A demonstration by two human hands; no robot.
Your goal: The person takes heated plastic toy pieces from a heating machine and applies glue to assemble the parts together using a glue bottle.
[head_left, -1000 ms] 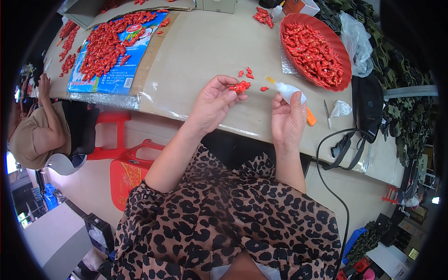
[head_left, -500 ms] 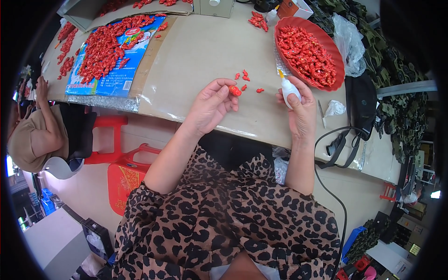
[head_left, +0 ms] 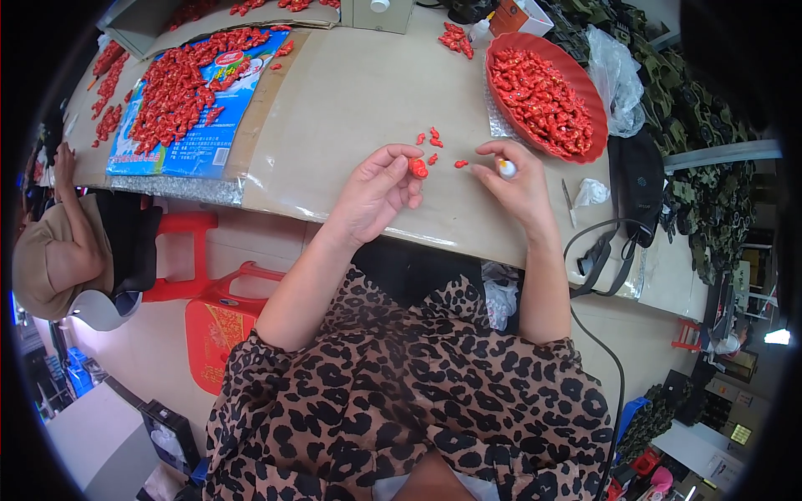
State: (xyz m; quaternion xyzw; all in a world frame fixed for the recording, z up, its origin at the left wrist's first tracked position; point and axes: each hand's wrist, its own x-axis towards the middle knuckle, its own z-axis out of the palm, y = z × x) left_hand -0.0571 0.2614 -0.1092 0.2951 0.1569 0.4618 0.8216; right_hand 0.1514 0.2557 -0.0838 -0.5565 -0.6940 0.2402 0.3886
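Between the thumb and fingertips of my left hand (head_left: 383, 188) is a small glossy red piece (head_left: 418, 168), its kind too small to make out. My right hand (head_left: 520, 185) keeps a white squeeze bottle (head_left: 506, 168) with a yellow tip against its palm. Its thumb and forefinger are spread apart, with the fingertips close to a loose red piece (head_left: 460, 164) on the table. Several more little red pieces (head_left: 435, 142) lie just beyond my left hand.
A red scalloped bowl (head_left: 598, 125) full of red pieces stands far right, near a clear plastic bag (head_left: 616, 71). More pieces cover a blue printed sheet (head_left: 180, 159) at left. A thin tool (head_left: 568, 203), crumpled tissue (head_left: 592, 192) and black strap lie right. Another person (head_left: 67, 242) sits left.
My right hand has turned the bottle from upright in the fingers to tucked in the palm, and its thumb and forefinger have opened toward the loose pieces. My left hand stays nearly still.
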